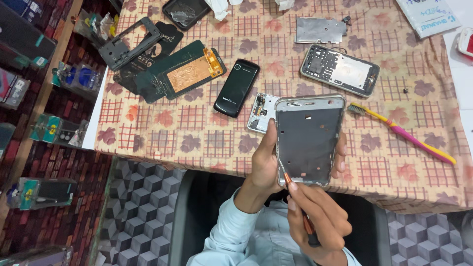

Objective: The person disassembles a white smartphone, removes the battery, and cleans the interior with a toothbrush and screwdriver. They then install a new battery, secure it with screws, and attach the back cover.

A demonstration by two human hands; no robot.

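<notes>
Head view: left hand (266, 165) clamps phone frame (308, 140) above tabletop (197, 138) edge. Right hand (318, 216) closed on screwdriver (298, 207), tip at frame's lower-left edge. Risk: tip slips, gouges frame or jabs left thumb.

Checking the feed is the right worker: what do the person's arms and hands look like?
Both hands are bare: left hand, right hand. No gloves, rings or watch show. The left forearm wears a pale light-blue long sleeve, loosely creased, ending at the wrist.

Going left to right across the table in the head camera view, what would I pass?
Dark plastic frame → green panel with copper foil → black phone → grey phone frame held in the left hand → opened phone body → yellow and pink toothbrush.
</notes>
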